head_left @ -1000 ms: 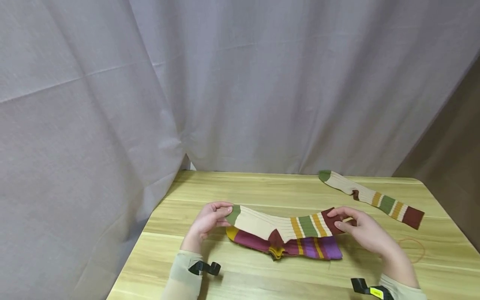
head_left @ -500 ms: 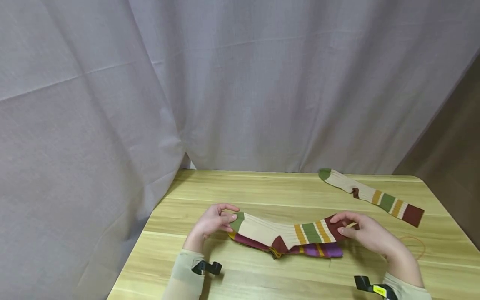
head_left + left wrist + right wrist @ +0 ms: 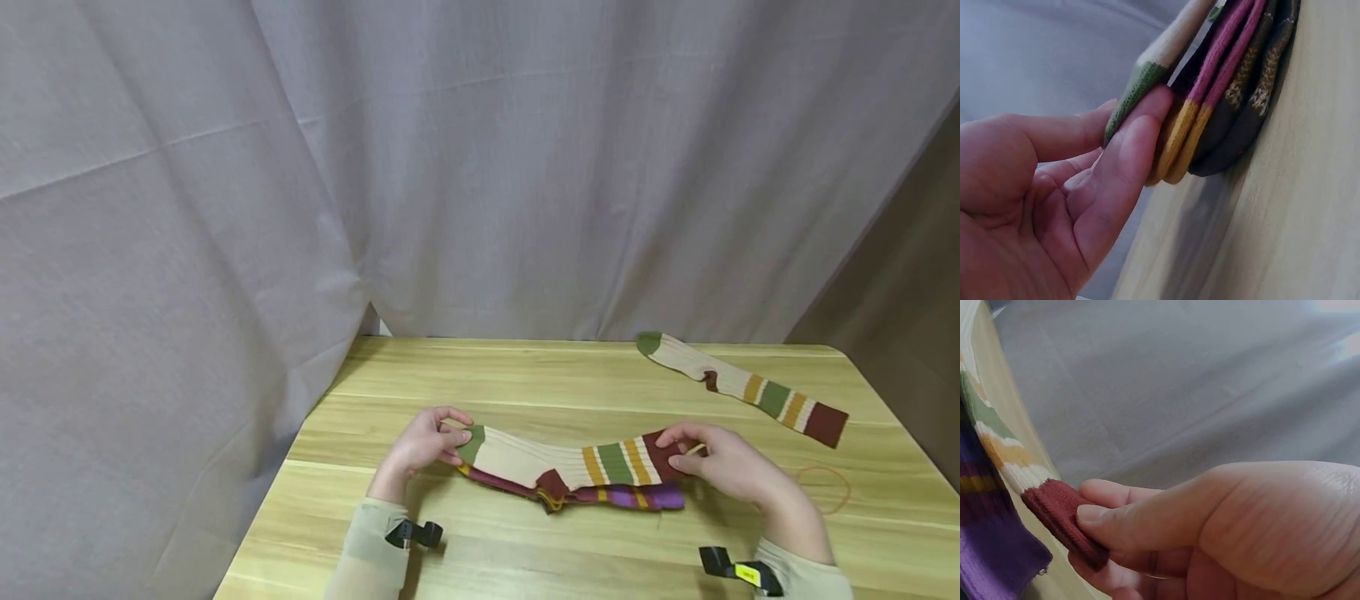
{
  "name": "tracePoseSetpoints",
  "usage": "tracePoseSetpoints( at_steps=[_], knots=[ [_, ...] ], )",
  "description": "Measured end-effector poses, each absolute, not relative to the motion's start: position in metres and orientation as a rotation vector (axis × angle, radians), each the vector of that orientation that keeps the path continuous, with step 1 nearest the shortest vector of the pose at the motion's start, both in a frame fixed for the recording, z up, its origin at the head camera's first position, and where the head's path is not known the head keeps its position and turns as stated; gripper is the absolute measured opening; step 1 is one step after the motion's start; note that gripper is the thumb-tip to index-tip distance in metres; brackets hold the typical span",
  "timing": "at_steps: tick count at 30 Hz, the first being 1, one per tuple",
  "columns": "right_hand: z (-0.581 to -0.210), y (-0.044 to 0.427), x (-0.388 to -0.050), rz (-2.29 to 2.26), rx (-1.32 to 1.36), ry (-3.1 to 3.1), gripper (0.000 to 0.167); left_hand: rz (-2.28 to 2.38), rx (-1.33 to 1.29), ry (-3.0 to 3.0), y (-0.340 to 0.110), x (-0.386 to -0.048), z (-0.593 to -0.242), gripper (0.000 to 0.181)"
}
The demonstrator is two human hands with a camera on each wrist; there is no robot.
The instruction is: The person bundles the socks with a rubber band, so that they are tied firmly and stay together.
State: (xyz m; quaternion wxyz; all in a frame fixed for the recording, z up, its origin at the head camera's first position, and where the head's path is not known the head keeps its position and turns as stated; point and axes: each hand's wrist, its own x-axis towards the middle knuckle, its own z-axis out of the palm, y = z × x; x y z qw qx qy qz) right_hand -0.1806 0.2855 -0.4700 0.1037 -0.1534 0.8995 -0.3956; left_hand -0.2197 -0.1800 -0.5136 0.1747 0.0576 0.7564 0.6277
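A cream sock [image 3: 517,457] with green toe, dark red heel and striped leg is stretched between both hands. My left hand [image 3: 422,442] pinches its green toe [image 3: 1138,90]; my right hand [image 3: 723,462] pinches the dark red cuff [image 3: 1063,515] between thumb and fingers. Just beneath lies a stack of socks, the upper one magenta and purple with a yellow toe [image 3: 1179,140], partly covered by the cream sock in the head view. Dark socks [image 3: 1229,140] show under it in the left wrist view.
A matching cream striped sock [image 3: 738,383] lies flat at the table's back right. On the wooden table [image 3: 487,375], a thin orange ring [image 3: 847,492] lies right of the right wrist. Grey curtains [image 3: 510,183] hang behind and to the left.
Both hands have lowered the cream sock toward the camera's side, so it covers more of the purple-magenta sock than before. Both grips remain at toe and cuff.
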Motion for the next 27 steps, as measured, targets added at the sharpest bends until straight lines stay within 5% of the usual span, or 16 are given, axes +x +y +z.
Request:
tracePoseSetpoints(
  at_steps=[27],
  knots=[
    [-0.494,0.288,-0.188,-1.192,-0.367,2.458,0.023,1.744,0.08,2.218,-0.179,-0.216,-0.515,0.021]
  ],
)
